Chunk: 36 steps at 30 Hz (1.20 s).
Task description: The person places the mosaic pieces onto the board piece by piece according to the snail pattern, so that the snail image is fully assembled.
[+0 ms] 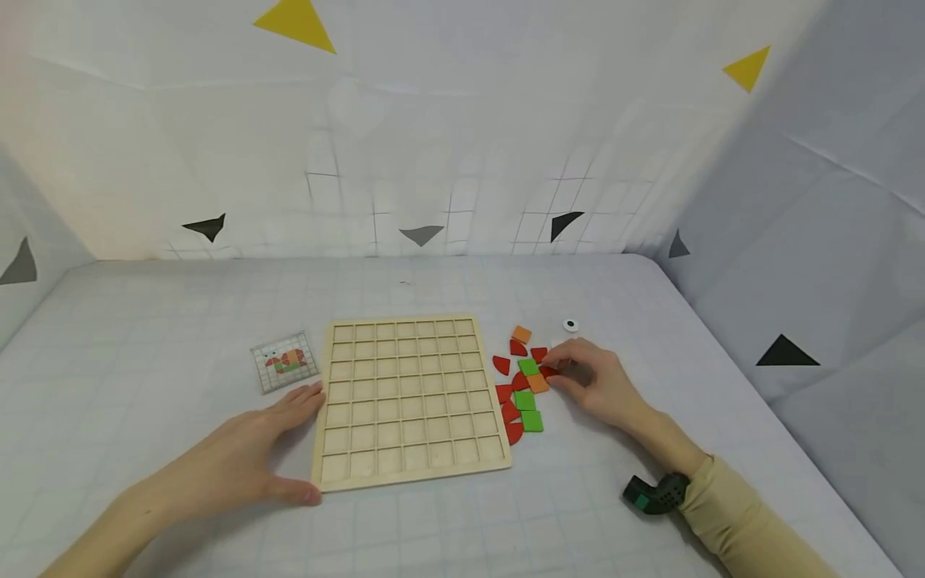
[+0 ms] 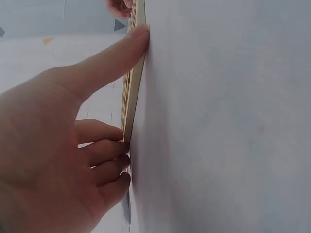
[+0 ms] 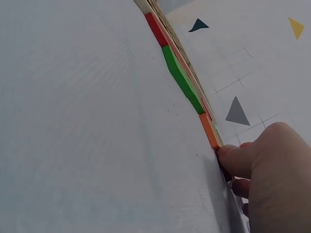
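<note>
A square wooden grid board [image 1: 415,485] lies flat on the table. My left hand [image 1: 238,453] rests at its left side, fairly straight fingers touching the upper edge and thumb at the near left corner; the left wrist view shows the thumb [image 2: 109,60] against the board's side. To the right of the board, my right hand [image 1: 596,381] pinches a red tile [image 1: 549,372] between thumb and index finger, its shape partly hidden. Right beside it lie an orange square tile [image 1: 538,384] and a green square tile [image 1: 528,367].
Red quarter-round tiles [image 1: 502,365], further green squares [image 1: 531,421] and another orange square [image 1: 522,334] lie loosely along the board's right edge. A white disc with a black dot [image 1: 570,325] lies behind my right hand. Left of the board is a gridded pattern card [image 1: 263,377].
</note>
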### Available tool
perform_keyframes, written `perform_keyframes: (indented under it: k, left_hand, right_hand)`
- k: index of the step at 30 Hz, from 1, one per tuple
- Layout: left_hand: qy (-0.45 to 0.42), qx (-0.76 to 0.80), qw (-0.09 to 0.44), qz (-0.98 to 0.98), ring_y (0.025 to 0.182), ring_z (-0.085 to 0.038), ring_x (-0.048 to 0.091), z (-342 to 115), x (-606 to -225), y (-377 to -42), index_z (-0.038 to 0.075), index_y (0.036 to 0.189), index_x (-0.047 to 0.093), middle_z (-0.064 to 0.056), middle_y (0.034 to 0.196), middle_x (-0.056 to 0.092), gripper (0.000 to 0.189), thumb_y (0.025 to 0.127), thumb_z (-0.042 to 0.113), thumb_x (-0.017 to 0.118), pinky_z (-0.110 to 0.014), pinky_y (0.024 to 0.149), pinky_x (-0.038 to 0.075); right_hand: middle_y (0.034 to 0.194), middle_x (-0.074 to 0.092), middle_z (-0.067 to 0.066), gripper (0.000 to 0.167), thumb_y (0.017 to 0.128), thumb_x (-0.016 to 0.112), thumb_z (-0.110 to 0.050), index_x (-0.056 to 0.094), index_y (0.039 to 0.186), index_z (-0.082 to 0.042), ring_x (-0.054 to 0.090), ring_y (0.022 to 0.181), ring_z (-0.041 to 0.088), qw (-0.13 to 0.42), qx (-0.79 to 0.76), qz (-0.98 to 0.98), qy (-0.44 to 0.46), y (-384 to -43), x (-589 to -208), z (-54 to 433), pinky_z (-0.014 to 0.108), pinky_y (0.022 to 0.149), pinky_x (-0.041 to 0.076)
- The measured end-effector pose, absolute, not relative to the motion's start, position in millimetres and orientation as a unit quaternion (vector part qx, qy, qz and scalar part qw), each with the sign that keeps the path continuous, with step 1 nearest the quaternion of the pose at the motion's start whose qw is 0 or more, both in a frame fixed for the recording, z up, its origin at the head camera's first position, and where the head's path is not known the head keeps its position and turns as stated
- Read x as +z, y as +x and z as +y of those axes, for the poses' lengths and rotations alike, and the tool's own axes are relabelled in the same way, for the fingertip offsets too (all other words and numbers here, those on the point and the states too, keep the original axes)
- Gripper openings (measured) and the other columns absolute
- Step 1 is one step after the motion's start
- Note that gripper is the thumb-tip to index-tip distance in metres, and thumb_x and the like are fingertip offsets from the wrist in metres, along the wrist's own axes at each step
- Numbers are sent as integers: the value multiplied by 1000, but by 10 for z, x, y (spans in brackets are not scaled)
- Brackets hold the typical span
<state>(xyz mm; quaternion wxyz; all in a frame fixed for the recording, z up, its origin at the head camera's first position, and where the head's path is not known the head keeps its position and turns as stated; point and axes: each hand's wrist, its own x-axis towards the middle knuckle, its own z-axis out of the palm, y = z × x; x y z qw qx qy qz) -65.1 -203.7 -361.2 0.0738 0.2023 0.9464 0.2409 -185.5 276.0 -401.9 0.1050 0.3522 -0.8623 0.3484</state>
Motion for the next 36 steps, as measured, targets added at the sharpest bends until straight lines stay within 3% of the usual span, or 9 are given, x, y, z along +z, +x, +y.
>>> perform_keyframes:
  k: [13, 24, 36]
  left_hand:
    - [219, 247, 90, 940, 147, -32, 35, -1899, -3620, -743, 10, 153, 41, -8, 161, 34, 114, 66, 76, 74, -57, 112, 37]
    - [226, 254, 85, 937, 148, -34, 33, -1818, -3638, -788, 5, 152, 41, -10, 161, 34, 114, 68, 74, 74, -57, 115, 34]
    - [228, 253, 76, 937, 148, -33, 33, -1708, -3669, -804, 7, 152, 41, -9, 161, 34, 114, 68, 76, 73, -56, 114, 36]
  right_hand:
    - [101, 72, -1, 35, 78, 80, 4, 72, 109, -11, 60, 85, 13, 152, 316, -863, 363, -1873, -4054, 2744, 20, 76, 51]
    - [101, 69, -2, 33, 81, 82, -5, 70, 111, -10, 59, 87, 8, 162, 307, -879, 326, -1875, -4044, 2756, 20, 75, 51]
    - [99, 71, -2, 31, 81, 81, -2, 71, 110, -10, 59, 83, 8, 171, 337, -879, 289, -1876, -4032, 2737, 23, 71, 49]
